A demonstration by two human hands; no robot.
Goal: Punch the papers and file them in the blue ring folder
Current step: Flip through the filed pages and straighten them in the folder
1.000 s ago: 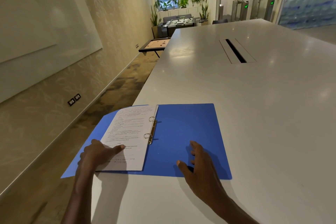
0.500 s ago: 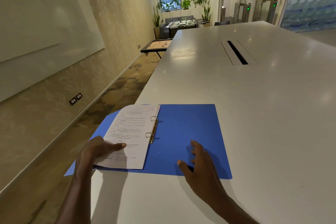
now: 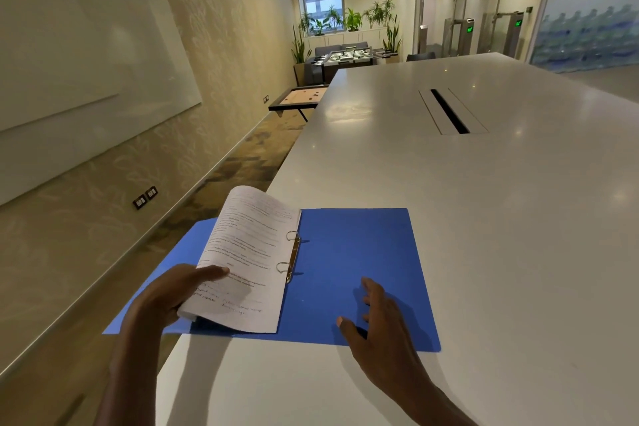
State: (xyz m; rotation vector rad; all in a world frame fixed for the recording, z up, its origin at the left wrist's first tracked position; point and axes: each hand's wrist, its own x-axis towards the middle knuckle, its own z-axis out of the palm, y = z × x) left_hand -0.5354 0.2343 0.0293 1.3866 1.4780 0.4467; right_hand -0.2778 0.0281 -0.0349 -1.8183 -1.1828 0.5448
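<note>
Papers (image 3: 247,259) on rings, blue ring folder (image 3: 352,273) open.
L hand (image 3: 166,297) grips paper edge; R hand (image 3: 380,325) flat, fingers relaxed on folder; text illegible.

— What's the person wearing on the arms, from where you stand?

— Nothing that I can see. Both forearms come in bare from the lower edge, with no sleeve or cuff showing.

— Rings, a watch, a bracelet?

— The left hand (image 3: 169,297) is bare, and so is its wrist. The right hand (image 3: 377,325) is the same: bare fingers, bare wrist.

— Nails?

— One short nail shows pale at the right thumb tip. The rest are too small or turned away to tell.
</note>
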